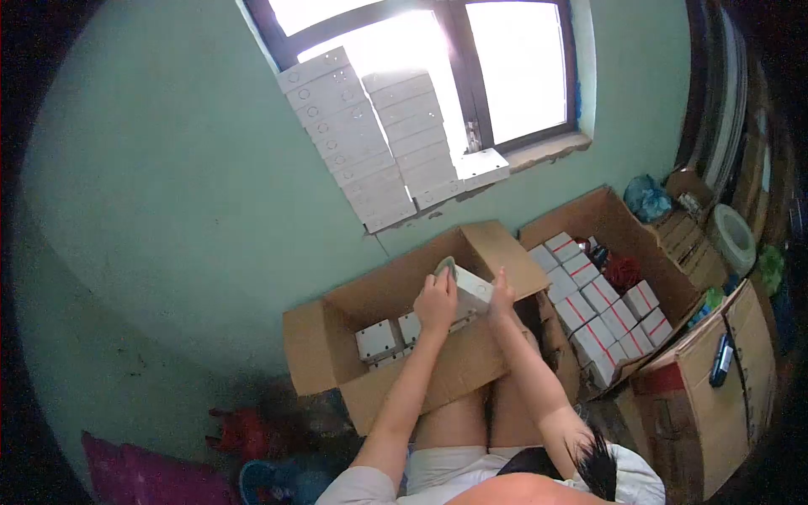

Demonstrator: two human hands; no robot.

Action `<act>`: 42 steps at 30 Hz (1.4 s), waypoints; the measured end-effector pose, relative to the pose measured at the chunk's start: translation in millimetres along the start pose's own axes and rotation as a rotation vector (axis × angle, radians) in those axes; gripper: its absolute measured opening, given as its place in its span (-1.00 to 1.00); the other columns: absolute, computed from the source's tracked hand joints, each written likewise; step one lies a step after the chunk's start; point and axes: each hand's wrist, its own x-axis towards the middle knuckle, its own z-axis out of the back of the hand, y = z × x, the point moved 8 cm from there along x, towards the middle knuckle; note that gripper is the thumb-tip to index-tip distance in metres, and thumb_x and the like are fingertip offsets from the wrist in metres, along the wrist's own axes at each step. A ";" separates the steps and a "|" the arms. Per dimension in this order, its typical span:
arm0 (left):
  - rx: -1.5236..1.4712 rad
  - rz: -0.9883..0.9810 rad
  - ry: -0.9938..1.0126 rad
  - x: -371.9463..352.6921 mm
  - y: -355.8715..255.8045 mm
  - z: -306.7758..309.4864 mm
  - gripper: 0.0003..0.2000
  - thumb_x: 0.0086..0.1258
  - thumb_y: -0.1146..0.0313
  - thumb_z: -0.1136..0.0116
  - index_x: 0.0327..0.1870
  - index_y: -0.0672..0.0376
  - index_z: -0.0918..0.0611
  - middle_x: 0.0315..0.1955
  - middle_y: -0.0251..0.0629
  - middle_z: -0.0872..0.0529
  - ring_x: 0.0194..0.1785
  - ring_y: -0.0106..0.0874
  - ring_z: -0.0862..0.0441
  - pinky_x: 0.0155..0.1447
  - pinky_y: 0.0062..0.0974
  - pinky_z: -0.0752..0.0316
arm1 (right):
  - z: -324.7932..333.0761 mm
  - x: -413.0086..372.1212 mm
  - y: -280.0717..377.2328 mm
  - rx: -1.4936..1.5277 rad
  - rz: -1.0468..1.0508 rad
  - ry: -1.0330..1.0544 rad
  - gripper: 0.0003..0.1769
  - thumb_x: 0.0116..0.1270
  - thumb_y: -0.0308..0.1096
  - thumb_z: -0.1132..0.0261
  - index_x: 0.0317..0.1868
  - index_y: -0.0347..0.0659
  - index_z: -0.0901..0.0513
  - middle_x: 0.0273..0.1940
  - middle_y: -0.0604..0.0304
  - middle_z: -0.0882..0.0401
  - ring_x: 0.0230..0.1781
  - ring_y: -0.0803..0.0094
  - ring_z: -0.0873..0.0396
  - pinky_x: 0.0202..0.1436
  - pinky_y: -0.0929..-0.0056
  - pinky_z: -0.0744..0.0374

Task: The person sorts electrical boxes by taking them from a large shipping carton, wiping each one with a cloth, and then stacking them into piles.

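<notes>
A white box with a round mark on its side [473, 289] is held between my two hands above an open cardboard box [446, 379]. My left hand [436, 301] has its fingers wrapped round a greyish round-edged item [446, 267] against the white box's left end. My right hand [502, 296] grips the right end of the white box, with one finger pointing up. Inside the cardboard box lie more white boxes [377, 341], partly hidden by my forearms.
White boxes [345, 126] stand stacked on the window sill. To the right, a second carton [602, 206] holds small boxes with red stripes [599, 295] and red cord [622, 272]. A dark marker-like object [721, 360] lies on another carton [694, 404]. Tape roll [734, 238] at right.
</notes>
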 end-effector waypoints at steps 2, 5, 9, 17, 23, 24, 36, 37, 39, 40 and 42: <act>-0.032 0.022 -0.036 -9.1 0.2 3.7 -0.76 0.42 0.21 -0.07 0.00 0.00 -0.67 -0.39 -0.22 -0.64 -0.45 -0.14 -0.69 -0.44 -0.24 -0.59 | -2.2 8.1 -4.9 -0.014 0.056 -0.001 -0.33 0.45 0.20 -0.08 -0.55 -0.28 -0.49 -0.51 0.24 -0.49 -0.43 0.42 -0.42 -0.28 0.33 -0.44; -0.109 -0.322 0.125 -38.7 -43.1 -2.5 -0.76 0.41 0.19 -0.09 -0.01 -0.04 -0.68 -0.38 -0.19 -0.65 -0.45 -0.10 -0.68 -0.40 -0.19 -0.60 | -6.3 15.0 -13.6 -0.044 0.027 0.099 -0.35 0.48 0.17 -0.06 -0.53 -0.28 -0.50 -0.50 0.26 -0.49 -0.45 0.42 -0.43 -0.29 0.33 -0.44; -0.141 0.008 0.160 -15.4 -2.2 0.3 -0.71 0.44 0.11 -0.08 0.04 -0.01 -0.68 -0.28 -0.15 -0.65 -0.31 -0.10 -0.67 -0.28 -0.15 -0.59 | -2.7 11.4 -1.1 0.035 0.058 0.185 -0.36 0.49 0.16 -0.03 -0.58 -0.19 -0.52 -0.57 0.34 -0.44 -0.52 0.46 -0.40 -0.37 0.35 -0.40; -0.076 -0.064 0.299 -29.1 -40.3 8.3 -0.72 0.41 0.12 -0.12 0.00 0.00 -0.69 -0.29 -0.13 -0.65 -0.24 -0.07 -0.67 -0.18 -0.14 -0.58 | -15.6 19.6 -21.3 0.369 -0.161 0.334 -0.51 0.46 0.14 -0.07 -0.51 -0.02 -0.43 -0.56 0.40 -0.30 -0.54 0.56 -0.34 -0.44 0.49 -0.32; -0.242 0.241 0.018 -0.2 1.1 47.9 -0.71 0.44 0.16 -0.08 0.04 0.05 -0.69 -0.25 -0.13 -0.69 -0.24 -0.08 -0.68 -0.20 -0.21 -0.57 | -18.7 -3.7 7.8 0.487 -0.201 0.491 -0.39 0.43 0.24 0.00 -0.70 0.07 -0.27 -0.67 0.36 -0.28 -0.65 0.49 -0.27 -0.50 0.49 -0.28; -0.287 0.250 -0.057 0.2 7.2 47.7 -0.70 0.45 0.16 -0.07 0.05 0.08 -0.68 -0.24 -0.11 -0.68 -0.20 -0.09 -0.68 -0.17 -0.22 -0.56 | -18.9 -11.9 16.3 0.497 -0.220 0.400 -0.33 0.42 0.26 0.02 -0.78 0.08 -0.22 -0.72 0.36 -0.26 -0.66 0.46 -0.28 -0.51 0.50 -0.29; -0.499 0.165 -0.216 -0.1 -13.6 49.2 -0.62 0.41 0.09 -0.18 0.09 0.15 -0.63 -0.20 0.00 -0.61 -0.11 -0.01 -0.62 -0.05 -0.18 -0.52 | -35.5 -21.9 9.0 0.125 -0.295 0.659 -0.24 0.43 0.36 0.04 -0.20 -0.25 -0.68 -0.31 0.18 -0.67 -0.34 0.43 -0.60 -0.22 0.36 -0.53; -0.504 0.181 -0.225 3.3 -12.0 51.9 -0.62 0.41 0.09 -0.18 0.09 0.15 -0.63 -0.20 0.00 -0.61 -0.11 -0.01 -0.62 -0.05 -0.18 -0.52 | -37.2 -27.6 20.4 0.067 -0.229 0.655 -0.23 0.43 0.36 0.02 -0.09 -0.28 -0.68 -0.21 0.16 -0.69 -0.27 0.44 -0.62 -0.16 0.34 -0.55; -0.478 0.233 -0.155 11.0 -10.8 51.9 -0.60 0.31 0.09 -0.29 0.06 0.14 -0.63 -0.12 0.04 -0.65 0.00 0.00 -0.62 0.06 -0.18 -0.51 | -33.9 -28.8 18.0 -0.063 -0.207 0.711 -0.32 0.46 0.23 -0.09 -0.02 -0.33 -0.67 -0.15 0.18 -0.69 -0.22 0.50 -0.61 -0.11 0.39 -0.55; -0.476 0.236 -0.165 12.5 -5.1 46.4 -0.59 0.27 0.07 -0.31 0.04 0.11 -0.63 -0.14 0.02 -0.66 -0.01 0.01 -0.62 0.05 -0.17 -0.51 | -36.8 -20.6 5.2 -0.067 -0.148 0.791 -0.35 0.44 0.19 -0.14 -0.02 -0.34 -0.66 -0.16 0.21 -0.69 -0.22 0.51 -0.60 -0.12 0.43 -0.55; -0.507 0.286 -0.193 11.6 7.3 31.4 -0.60 0.27 0.07 -0.31 0.02 0.12 -0.64 -0.13 0.01 -0.66 -0.03 0.01 -0.62 0.04 -0.17 -0.52 | -33.7 -26.8 18.1 -0.306 0.019 0.875 -0.53 0.39 -0.05 -0.32 0.00 -0.35 -0.65 -0.17 0.29 -0.68 -0.21 0.58 -0.57 -0.13 0.50 -0.53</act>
